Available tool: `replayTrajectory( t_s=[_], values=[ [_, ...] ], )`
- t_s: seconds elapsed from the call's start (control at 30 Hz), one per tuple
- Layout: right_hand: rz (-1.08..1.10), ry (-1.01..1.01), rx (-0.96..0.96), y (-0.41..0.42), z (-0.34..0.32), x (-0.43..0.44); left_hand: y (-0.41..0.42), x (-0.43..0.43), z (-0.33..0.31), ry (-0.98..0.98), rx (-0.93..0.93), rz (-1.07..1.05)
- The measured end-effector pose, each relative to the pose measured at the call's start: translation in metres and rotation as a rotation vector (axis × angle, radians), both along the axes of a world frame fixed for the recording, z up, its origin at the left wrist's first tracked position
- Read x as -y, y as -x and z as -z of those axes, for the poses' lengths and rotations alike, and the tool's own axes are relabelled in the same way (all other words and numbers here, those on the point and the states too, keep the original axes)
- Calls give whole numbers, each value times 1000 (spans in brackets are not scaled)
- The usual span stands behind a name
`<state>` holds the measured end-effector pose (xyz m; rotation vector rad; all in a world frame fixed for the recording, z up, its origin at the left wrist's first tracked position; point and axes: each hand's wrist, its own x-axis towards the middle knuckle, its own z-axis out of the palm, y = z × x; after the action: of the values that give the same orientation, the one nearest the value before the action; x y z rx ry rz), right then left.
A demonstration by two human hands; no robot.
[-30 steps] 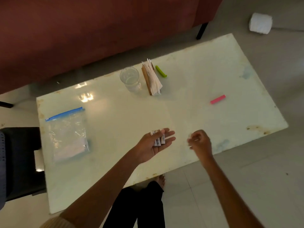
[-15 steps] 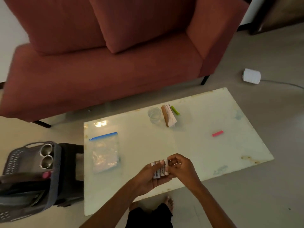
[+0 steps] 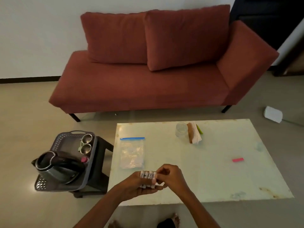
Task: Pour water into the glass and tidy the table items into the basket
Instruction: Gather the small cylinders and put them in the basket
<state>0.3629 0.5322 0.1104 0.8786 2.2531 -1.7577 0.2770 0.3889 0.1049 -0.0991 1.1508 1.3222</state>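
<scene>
Several small white sachets [image 3: 147, 176] lie side by side in my left hand [image 3: 134, 186], which cups them palm up over the table's near edge. My right hand [image 3: 171, 176] pinches the right end of that row. A clear glass [image 3: 181, 131] stands at the far side of the white table [image 3: 213, 171], beside a leaning stack of napkins [image 3: 195, 135]. A grey basket [image 3: 65, 145] sits on a dark stool left of the table, holding a black kettle [image 3: 57, 167] and two steel cups [image 3: 85, 143].
A zip bag with a blue seal [image 3: 132, 152] lies on the table's left part. A pink stick [image 3: 237, 160] lies to the right, a green one [image 3: 199, 129] behind the napkins. A red sofa [image 3: 148, 76] stands beyond. A white roll [image 3: 273, 114] lies on the floor.
My right hand has moved left from the table surface and joined my left hand on the sachets. The view has tilted up and left, bringing the sofa and the basket into sight.
</scene>
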Motion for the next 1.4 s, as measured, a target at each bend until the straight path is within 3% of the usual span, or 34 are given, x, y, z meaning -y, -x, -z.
replayTrajectory(
  t_s=[0.33,0.57,0.7,1.0,1.17,1.4],
  values=[
    [-343,112,42,93,-37,114,99,125,-43,-34,-94,412],
    [-416,170,85,136,-44,181,143,201,-54,-110,-127,517],
    [-387,179,88,151,-46,194,155,226,-53,-76,-147,358],
    [-24,292,-34,185,-41,202,171,235,-44,7,-101,-342],
    [36,382,-73,192,-37,215,170,243,-43,22,-59,-485],
    [-63,364,-37,206,-35,246,169,280,-44,30,-20,-605]
  ],
)
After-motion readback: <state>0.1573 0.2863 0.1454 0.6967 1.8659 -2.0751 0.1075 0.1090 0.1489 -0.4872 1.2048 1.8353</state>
